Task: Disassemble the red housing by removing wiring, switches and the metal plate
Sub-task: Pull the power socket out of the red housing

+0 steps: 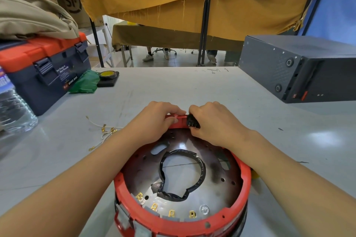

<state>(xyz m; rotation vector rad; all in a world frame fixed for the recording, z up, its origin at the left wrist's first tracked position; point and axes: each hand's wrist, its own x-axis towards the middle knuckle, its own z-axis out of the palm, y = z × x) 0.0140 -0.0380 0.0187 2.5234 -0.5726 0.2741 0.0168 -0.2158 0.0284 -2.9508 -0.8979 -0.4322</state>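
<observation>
The round red housing [244, 183] stands on the grey table in front of me, open side up. Inside it lies the shiny metal plate [215, 190] with a black-edged central cutout. Several brass terminals [171, 213] line its near rim. My left hand [158, 119] grips the far rim of the housing. My right hand [213, 121] pinches a black switch [192, 122] seated in that far rim. White wires with brass lugs [105, 132] lie loose on the table left of the housing.
A blue and orange toolbox [46, 71] stands at the left, a water bottle [13, 107] before it, green plastic [84, 82] and a tape roll [107, 75] beside it. A dark metal case [289, 67] stands at the right. The grey table [192, 86] stretches beyond.
</observation>
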